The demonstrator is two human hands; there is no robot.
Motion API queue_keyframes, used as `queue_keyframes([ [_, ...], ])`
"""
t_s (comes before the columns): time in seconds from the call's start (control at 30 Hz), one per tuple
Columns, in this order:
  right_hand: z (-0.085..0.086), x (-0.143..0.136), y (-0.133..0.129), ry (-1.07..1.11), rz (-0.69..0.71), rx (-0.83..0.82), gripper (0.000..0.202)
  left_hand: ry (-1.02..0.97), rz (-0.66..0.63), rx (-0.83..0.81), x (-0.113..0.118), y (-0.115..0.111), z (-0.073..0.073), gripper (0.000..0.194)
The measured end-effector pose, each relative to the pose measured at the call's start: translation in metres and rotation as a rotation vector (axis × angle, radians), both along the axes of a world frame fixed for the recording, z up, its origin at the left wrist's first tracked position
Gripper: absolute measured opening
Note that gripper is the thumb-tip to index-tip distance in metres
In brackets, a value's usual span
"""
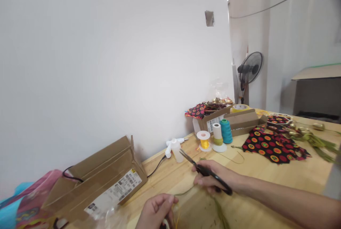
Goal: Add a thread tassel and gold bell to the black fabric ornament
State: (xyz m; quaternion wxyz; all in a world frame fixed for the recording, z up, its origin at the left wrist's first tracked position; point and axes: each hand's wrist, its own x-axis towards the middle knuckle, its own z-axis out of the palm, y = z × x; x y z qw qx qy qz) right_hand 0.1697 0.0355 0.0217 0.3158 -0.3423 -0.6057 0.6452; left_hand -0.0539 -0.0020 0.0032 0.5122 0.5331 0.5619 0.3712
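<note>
My right hand (211, 175) is closed on a pair of black-handled scissors (204, 170), whose blades point up and left. A thin green cord (185, 192) runs between my two hands. At the bottom, my left hand (157, 209) pinches the cord's other end, with yellow threads (177, 218) hanging beside its fingers. Something partly hidden lies under the left palm. Below my right hand a green tassel (220, 211) trails over the wooden table (269, 183).
An open cardboard box (106, 179) stands left. Behind the scissors are a white bottle (177, 150), a yellow spool (204, 141), a white spool (217, 136) and a teal thread cone (226, 131). Patterned black-red fabric (271, 147) and green tassels (317, 142) lie right.
</note>
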Motion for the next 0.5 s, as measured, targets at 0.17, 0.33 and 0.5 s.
queue_keyframes([
  [0.17,0.002,-0.014,0.022,-0.122,0.155,0.109,0.027,-0.221,-0.030,-0.105,-0.002,0.002,-0.003,0.052],
  [0.33,0.000,-0.016,0.027,-0.177,0.112,0.254,0.023,-0.274,-0.059,-0.181,-0.009,0.004,-0.014,0.052],
  [0.5,-0.009,-0.009,0.026,-0.193,0.007,0.444,0.028,-0.097,-0.204,-0.206,-0.012,0.002,-0.017,0.056],
])
